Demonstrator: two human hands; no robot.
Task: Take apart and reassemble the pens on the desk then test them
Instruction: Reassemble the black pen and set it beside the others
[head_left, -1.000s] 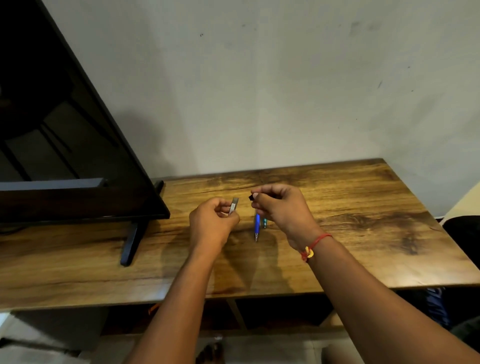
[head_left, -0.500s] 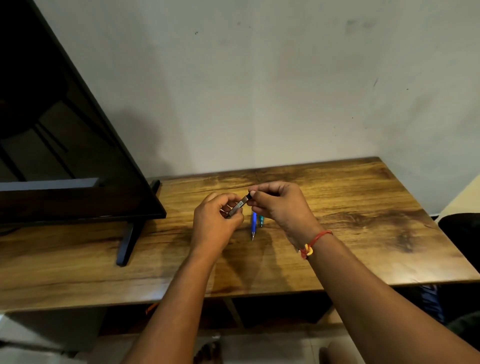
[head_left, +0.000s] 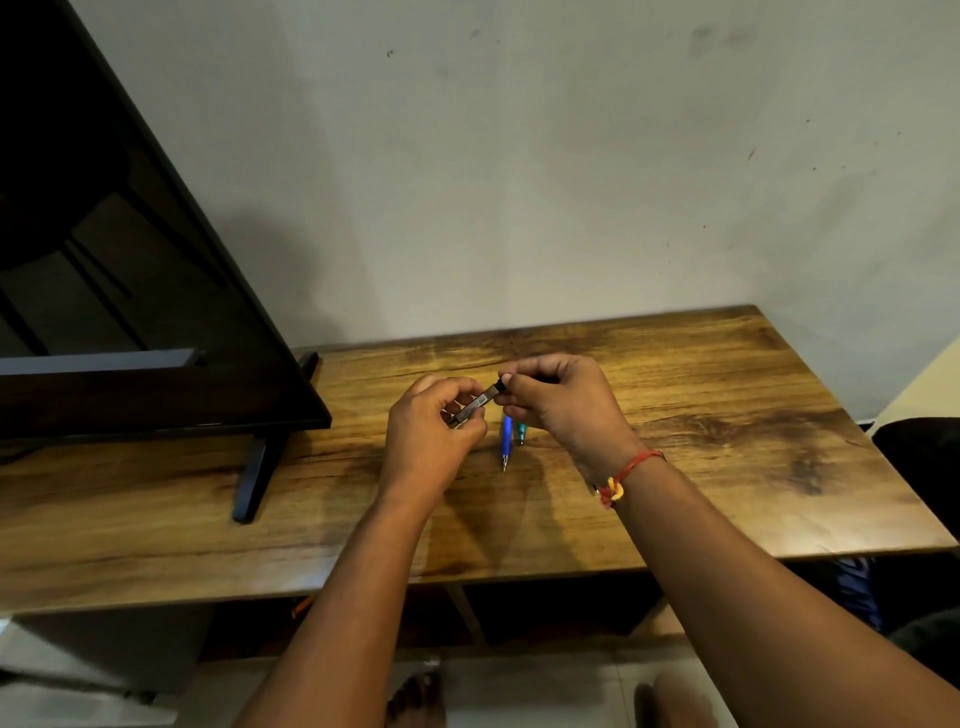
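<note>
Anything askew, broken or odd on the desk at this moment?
Nothing stands out. The left hand grips the barrel of a grey pen, the right hand pinches its black end. A blue pen and a teal pen lie side by side on the desk; no spill or damage shows.

Fig.: head view, as I read it remotely. Dim, warm indoor light, approx. from above. Wall (head_left: 519, 182) flat grey, darker twd the corners. Soft, diffuse shadows lie on the desk (head_left: 727, 415) below left hand (head_left: 434, 421) & right hand (head_left: 561, 405). TV screen (head_left: 104, 260) gives weak reflections, no hard glare. Wide-angle bowing at frame edges; desk front curves. Dark pen (head_left: 475, 408) small, soft, markings illegible.
</note>
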